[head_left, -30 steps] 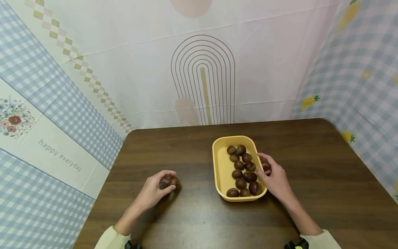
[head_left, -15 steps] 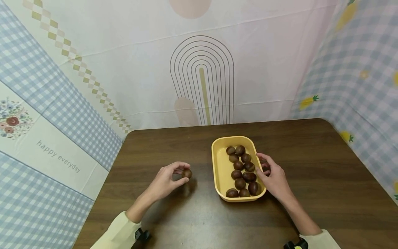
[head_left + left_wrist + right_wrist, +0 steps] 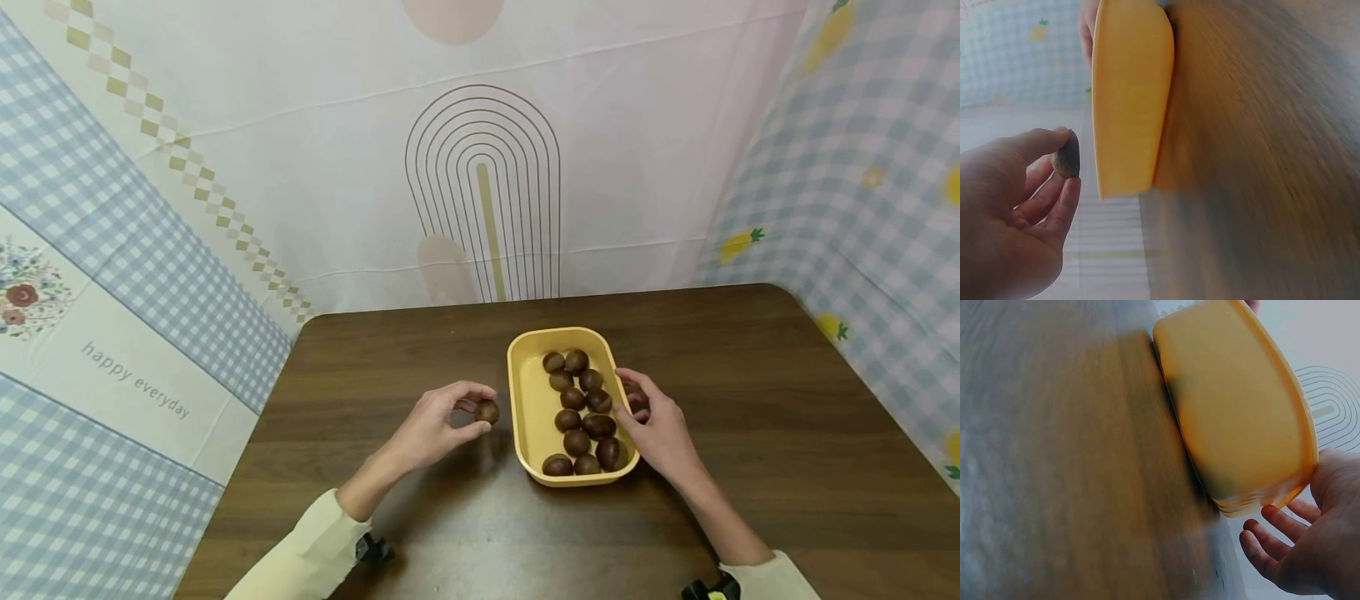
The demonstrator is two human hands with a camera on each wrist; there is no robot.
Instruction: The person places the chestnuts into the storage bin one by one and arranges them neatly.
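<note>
My left hand [image 3: 438,427] pinches a brown chestnut [image 3: 487,412] between thumb and fingertips, just left of a yellow tray [image 3: 527,454] and above the table. In the left wrist view, the chestnut [image 3: 1069,156] sits at the fingertips, apart from the tray's wall [image 3: 1132,100]. Several chestnuts [image 3: 597,427] lie inside the tray, mostly toward its right half. My right hand [image 3: 660,425] holds the tray's right rim, its thumb over the edge. From the right wrist view, the fingers [image 3: 1282,522] are outside the wall, and the thumb tip is hidden.
The tray stands on a dark wood table [image 3: 420,350]. A white patterned cloth [image 3: 337,167] hangs behind it, with checked cloth [image 3: 795,208] at the right. Bare tray floor [image 3: 534,408] shows along the left inside.
My left hand has carried the chestnut rightward across the table, close to the tray's left rim. The right hand and tray have stayed in place.
</note>
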